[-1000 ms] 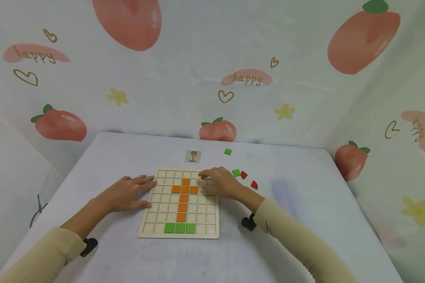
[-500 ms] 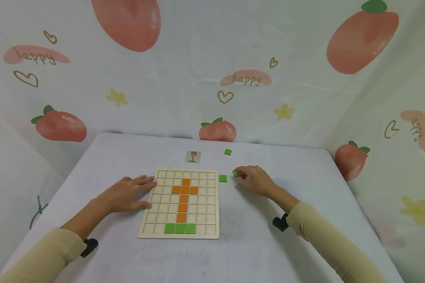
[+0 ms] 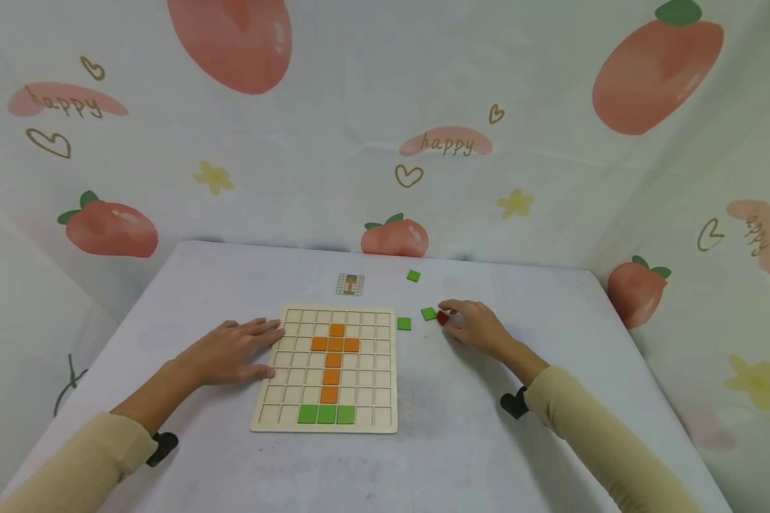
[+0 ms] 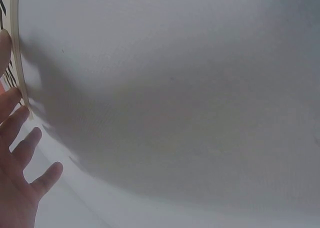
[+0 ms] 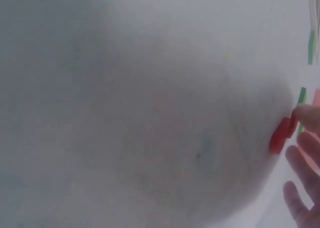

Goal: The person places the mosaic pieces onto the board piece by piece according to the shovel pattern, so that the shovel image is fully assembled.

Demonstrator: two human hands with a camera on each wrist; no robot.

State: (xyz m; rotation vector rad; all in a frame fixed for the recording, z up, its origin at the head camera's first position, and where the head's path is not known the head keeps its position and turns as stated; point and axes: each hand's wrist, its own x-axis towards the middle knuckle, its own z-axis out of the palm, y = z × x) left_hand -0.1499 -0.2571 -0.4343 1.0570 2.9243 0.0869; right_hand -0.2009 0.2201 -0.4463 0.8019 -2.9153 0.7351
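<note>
A pale wooden grid board (image 3: 367,385) lies flat on the table, with several orange tiles (image 3: 335,343) forming a cross shape and a row of three green tiles (image 3: 326,414) below. My left hand (image 3: 234,350) rests at the board's left edge, fingers spread and fingertips on its rim. To the right of the board, my right hand (image 3: 478,326) pinches a red quarter-circle tile (image 3: 442,318) between thumb and index finger, low at the table. A second red tile (image 5: 279,136) shows beside it in the right wrist view; in the head view the hand hides it.
Loose green tiles lie near the board: one (image 3: 404,323) by its right edge, another (image 3: 428,313) beside the red tile, a third (image 3: 413,276) farther back. A small pattern card (image 3: 349,284) lies behind the board. A printed cloth (image 3: 308,178) hangs at the table's back.
My right hand has left the board and moved right to the red tile, passing over a green one. A green tile now lies by the board's right edge. The left hand stays put.
</note>
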